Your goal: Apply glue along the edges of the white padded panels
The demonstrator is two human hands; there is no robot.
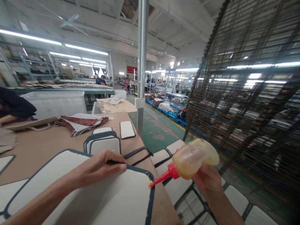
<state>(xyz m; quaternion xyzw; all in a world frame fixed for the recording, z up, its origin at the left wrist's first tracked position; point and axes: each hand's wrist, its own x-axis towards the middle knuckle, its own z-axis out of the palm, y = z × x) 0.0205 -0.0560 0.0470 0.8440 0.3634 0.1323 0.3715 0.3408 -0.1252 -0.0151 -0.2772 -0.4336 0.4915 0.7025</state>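
Note:
My right hand (pixel 207 181) grips a soft glue bottle (pixel 194 157) full of yellowish glue. Its red nozzle (pixel 161 178) touches the dark blue edge trim at the right corner of a large white panel (pixel 112 197) lying on the brown table. My left hand (pixel 103 165) rests on the same panel's far edge, fingers bent and pressing down on a dark strip of trim (pixel 112 162).
Smaller white panels with blue edges (pixel 104 142) and one more (pixel 127 129) lie farther along the table (pixel 42 143), with patterned fabric pieces (pixel 82 122). A wire drying rack (pixel 246 103) stands at right with white panels (pixel 234 193) on its lower shelf. A steel pillar (pixel 142 62) rises ahead. People work in the distance.

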